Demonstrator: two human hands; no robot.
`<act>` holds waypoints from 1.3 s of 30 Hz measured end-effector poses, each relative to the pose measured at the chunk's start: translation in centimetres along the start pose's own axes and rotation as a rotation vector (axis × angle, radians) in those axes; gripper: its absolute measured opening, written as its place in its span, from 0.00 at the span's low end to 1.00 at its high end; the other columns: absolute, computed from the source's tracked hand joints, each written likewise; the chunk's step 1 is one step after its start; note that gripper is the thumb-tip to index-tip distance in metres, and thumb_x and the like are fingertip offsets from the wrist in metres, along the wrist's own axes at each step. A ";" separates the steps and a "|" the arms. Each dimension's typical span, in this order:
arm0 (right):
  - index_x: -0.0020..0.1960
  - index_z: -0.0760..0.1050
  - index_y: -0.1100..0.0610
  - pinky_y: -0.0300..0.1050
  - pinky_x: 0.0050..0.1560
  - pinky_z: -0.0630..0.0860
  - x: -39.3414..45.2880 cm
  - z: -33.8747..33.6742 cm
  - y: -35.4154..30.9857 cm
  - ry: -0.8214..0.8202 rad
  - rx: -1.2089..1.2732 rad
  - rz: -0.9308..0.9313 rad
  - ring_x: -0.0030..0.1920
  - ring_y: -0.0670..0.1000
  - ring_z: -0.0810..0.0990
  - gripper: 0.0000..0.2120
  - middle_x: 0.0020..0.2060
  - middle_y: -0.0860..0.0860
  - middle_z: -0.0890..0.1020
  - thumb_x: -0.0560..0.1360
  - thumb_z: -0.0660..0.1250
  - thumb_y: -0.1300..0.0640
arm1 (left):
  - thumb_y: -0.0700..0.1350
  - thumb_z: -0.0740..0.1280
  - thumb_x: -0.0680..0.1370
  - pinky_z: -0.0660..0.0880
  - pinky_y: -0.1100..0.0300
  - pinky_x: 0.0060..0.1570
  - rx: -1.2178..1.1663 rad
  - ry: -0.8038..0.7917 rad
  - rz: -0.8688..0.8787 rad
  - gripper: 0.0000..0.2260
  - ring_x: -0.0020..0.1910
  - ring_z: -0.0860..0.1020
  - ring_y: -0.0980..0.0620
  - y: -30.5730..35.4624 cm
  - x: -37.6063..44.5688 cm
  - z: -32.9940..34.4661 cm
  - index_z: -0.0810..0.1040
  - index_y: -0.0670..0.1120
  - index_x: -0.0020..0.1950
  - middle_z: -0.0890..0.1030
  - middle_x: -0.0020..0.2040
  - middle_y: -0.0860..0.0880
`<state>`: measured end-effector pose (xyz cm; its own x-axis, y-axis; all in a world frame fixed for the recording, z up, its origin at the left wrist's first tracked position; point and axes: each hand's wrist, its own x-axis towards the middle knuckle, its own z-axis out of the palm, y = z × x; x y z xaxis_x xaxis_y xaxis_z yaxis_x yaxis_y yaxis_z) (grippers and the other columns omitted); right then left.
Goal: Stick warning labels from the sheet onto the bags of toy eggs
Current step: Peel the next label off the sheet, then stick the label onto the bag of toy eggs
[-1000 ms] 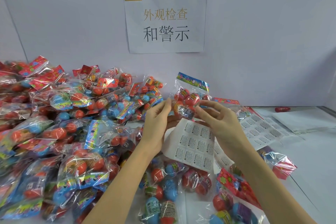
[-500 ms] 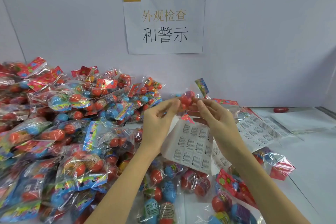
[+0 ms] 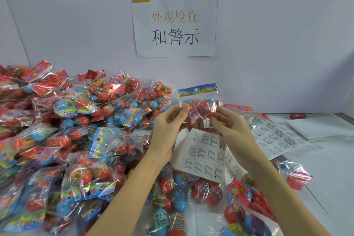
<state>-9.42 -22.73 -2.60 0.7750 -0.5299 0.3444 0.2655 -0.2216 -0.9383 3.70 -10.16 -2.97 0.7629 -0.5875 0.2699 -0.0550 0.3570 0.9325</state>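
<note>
I hold one clear bag of red toy eggs (image 3: 199, 109) upright above the table, its blue header card on top. My left hand (image 3: 168, 128) pinches the bag's left edge. My right hand (image 3: 228, 126) pinches the bag's right side, thumb next to a small white warning label (image 3: 206, 123) on the bag's front. Just below both hands lies the white sheet of warning labels (image 3: 205, 157), resting on other bags.
A large pile of bagged eggs (image 3: 67, 140) fills the left half of the table. More bags (image 3: 191, 197) lie in front near my forearms. Further label sheets (image 3: 275, 138) and white papers (image 3: 321, 126) lie at right. A paper sign (image 3: 174, 23) hangs on the wall.
The bag was turned edge-on half a second ago. It now faces me upright, header on top, with the label showing on its front. Both hands stay at its sides.
</note>
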 end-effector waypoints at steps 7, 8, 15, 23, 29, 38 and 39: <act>0.55 0.85 0.49 0.51 0.56 0.84 0.0 -0.4 -0.6 -0.010 -0.188 0.099 0.50 0.49 0.87 0.08 0.47 0.48 0.88 0.78 0.75 0.49 | 0.50 0.72 0.81 0.79 0.42 0.64 0.025 0.137 0.000 0.08 0.57 0.86 0.45 0.0 -0.2 0.0 0.88 0.49 0.55 0.88 0.53 0.46; 0.55 0.85 0.52 0.51 0.56 0.83 0.3 -1.1 -0.6 0.009 -0.162 0.094 0.50 0.52 0.87 0.08 0.47 0.50 0.88 0.78 0.74 0.50 | 0.53 0.71 0.82 0.78 0.43 0.66 0.035 0.146 -0.009 0.10 0.58 0.85 0.46 0.1 -0.2 0.0 0.87 0.50 0.57 0.88 0.55 0.48; 0.79 0.70 0.54 0.45 0.66 0.75 -1.0 -8.4 -3.9 -0.228 1.632 -0.150 0.72 0.55 0.75 0.27 0.75 0.58 0.75 0.82 0.70 0.52 | 0.42 0.67 0.84 0.68 0.47 0.74 1.033 0.266 0.280 0.14 0.72 0.72 0.43 -0.4 0.5 -2.5 0.79 0.48 0.70 0.76 0.70 0.45; 0.75 0.74 0.52 0.39 0.50 0.81 -0.3 -6.5 -2.9 -0.177 1.391 0.101 0.49 0.49 0.85 0.22 0.57 0.52 0.86 0.84 0.66 0.47 | 0.50 0.56 0.86 0.65 0.46 0.69 1.804 -0.024 -0.261 0.19 0.72 0.71 0.38 -1.6 0.5 -3.1 0.67 0.48 0.76 0.73 0.73 0.40; 0.71 0.79 0.57 0.45 0.49 0.83 0.6 -4.1 -1.0 -0.213 1.044 0.247 0.47 0.50 0.84 0.22 0.52 0.52 0.85 0.80 0.69 0.49 | 0.49 0.58 0.88 0.71 0.46 0.70 1.260 0.162 0.205 0.23 0.70 0.73 0.43 -1.1 0.6 -2.7 0.60 0.45 0.83 0.73 0.75 0.43; 0.72 0.78 0.59 0.57 0.69 0.78 0.6 -1.4 1.2 -0.338 0.355 0.291 0.68 0.62 0.80 0.19 0.68 0.61 0.81 0.84 0.66 0.51 | 0.62 0.70 0.79 0.71 0.75 0.42 0.191 0.272 0.237 0.13 0.35 0.74 0.64 1.0 0.6 -1.4 0.81 0.53 0.47 0.78 0.36 0.60; 0.70 0.78 0.59 0.57 0.65 0.81 0.6 -1.1 1.4 -0.272 0.282 0.267 0.65 0.62 0.83 0.17 0.66 0.61 0.82 0.84 0.67 0.53 | 0.63 0.70 0.78 0.71 0.73 0.41 0.144 0.267 0.178 0.14 0.33 0.72 0.64 1.0 0.6 -1.4 0.81 0.54 0.44 0.76 0.34 0.60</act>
<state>-9.22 -24.28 -3.70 0.9495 -0.2958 0.1047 0.1526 0.1436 -0.9778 5.06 -9.16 -2.24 0.8738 -0.3076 0.3766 -0.2780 0.3196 0.9059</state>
